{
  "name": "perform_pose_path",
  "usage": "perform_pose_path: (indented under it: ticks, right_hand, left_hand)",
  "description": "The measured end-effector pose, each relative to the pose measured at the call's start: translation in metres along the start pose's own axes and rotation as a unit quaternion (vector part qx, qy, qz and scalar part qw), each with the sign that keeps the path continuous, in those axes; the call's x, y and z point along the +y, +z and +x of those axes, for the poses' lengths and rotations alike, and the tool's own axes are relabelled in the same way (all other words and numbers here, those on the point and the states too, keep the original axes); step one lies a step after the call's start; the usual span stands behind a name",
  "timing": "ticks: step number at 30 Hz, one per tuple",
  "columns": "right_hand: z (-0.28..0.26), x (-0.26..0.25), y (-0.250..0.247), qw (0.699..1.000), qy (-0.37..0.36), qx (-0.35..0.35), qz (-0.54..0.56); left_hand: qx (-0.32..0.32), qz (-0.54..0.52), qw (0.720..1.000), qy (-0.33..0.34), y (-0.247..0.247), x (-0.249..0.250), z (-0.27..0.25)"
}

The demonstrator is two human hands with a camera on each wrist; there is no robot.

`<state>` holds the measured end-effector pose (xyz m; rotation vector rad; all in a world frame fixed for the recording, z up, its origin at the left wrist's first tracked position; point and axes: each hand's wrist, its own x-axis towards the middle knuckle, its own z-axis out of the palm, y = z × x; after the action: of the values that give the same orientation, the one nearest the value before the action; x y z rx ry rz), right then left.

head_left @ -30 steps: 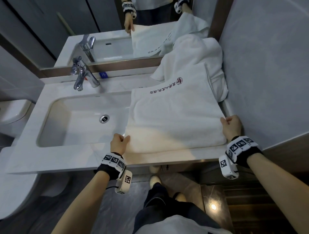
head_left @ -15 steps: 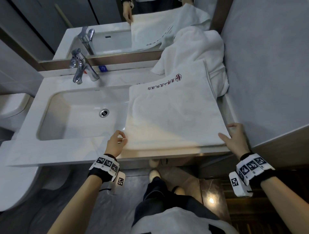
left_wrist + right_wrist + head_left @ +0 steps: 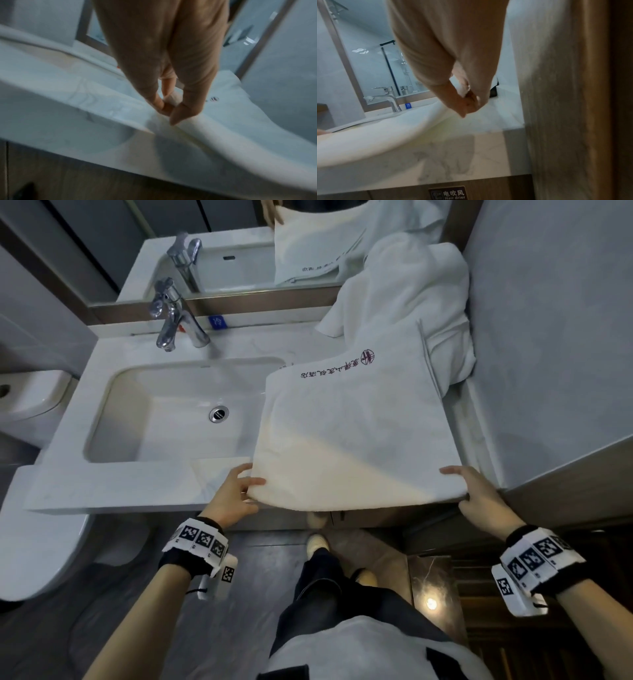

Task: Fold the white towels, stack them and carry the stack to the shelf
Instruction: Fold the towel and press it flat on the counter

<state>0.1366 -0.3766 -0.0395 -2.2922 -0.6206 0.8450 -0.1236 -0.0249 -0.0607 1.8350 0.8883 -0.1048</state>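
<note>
Gripping the near edge of a flat, folded white terry towel [image 3: 349,436] printed with dark red characters, both hands work at the front of a pale marble-patterned vanity counter [image 3: 113,487]. The left hand [image 3: 233,498] pinches the towel's near left corner, thumb on top and fingers curled beneath; the left wrist view shows the thumb and fingertips [image 3: 180,116] closed on the thick hem of the towel [image 3: 231,135]. The right hand [image 3: 479,498] holds the near right corner the same way, thumb lying over the cloth and fingers tucked under it, and in the right wrist view the hand [image 3: 465,102] closes on the edge of the towel [image 3: 368,143] so that it lifts off the counter [image 3: 453,159]. The towel lies on the right part of the counter, its left side overhanging the rectangular white sink basin [image 3: 164,412]. Behind it, against the grey wall, sits a crumpled heap of white towels [image 3: 411,299], touching the folded one's far edge. A chrome tap [image 3: 174,320] stands behind the basin, below a mirror [image 3: 239,244]. A white toilet [image 3: 30,542] is at far left.
</note>
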Motion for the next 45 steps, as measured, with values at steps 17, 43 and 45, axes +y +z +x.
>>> perform_pose_path:
  ticks: [17, 43, 45]
  right_hand:
    - [0.092, -0.075, -0.039, 0.963, -0.111, 0.237, 0.072]
    - [0.212, -0.151, -0.056, 0.957, -0.088, 0.27, 0.052]
    - [0.213, -0.153, -0.052, 0.96, -0.082, 0.261, 0.064]
  left_hand:
    - [0.247, 0.045, 0.968, -0.006, -0.027, 0.039, 0.064]
    - [0.159, -0.025, 0.983, -0.09, -0.074, 0.072, 0.265]
    - [0.129, -0.042, 0.985, -0.11, -0.072, 0.069, 0.277]
